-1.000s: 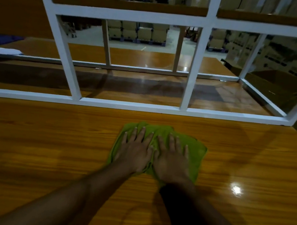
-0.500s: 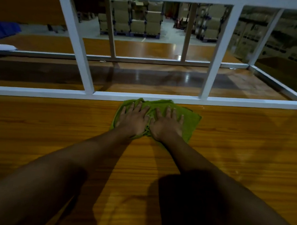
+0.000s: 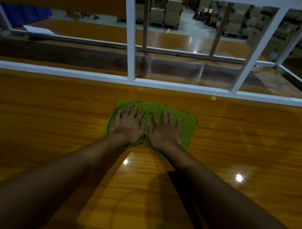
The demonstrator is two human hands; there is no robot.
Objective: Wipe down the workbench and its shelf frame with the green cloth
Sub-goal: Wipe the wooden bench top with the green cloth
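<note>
Green cloth — bunched flat on the glossy wooden tabletop, near but apart from the lower rail of the white shelf frame; both hands lie on top of it.

Left hand: palm down, fingers straight and spread, pressing the cloth's left half; grip wide, closed on nothing.

Right hand: same pose, thumb beside the left thumb, pressing the right half; grip likewise flat and wide.

Left forearm and right forearm: stretched forward, converging at the cloth.

Step in hand, as judged: wiping the tabletop in front of the frame; frame itself not yet under the cloth.

To do it well — put even weight through both palms so the cloth slides without rucking; work in overlapping passes; carry each pass right up to the rail so no strip is missed.
</note>
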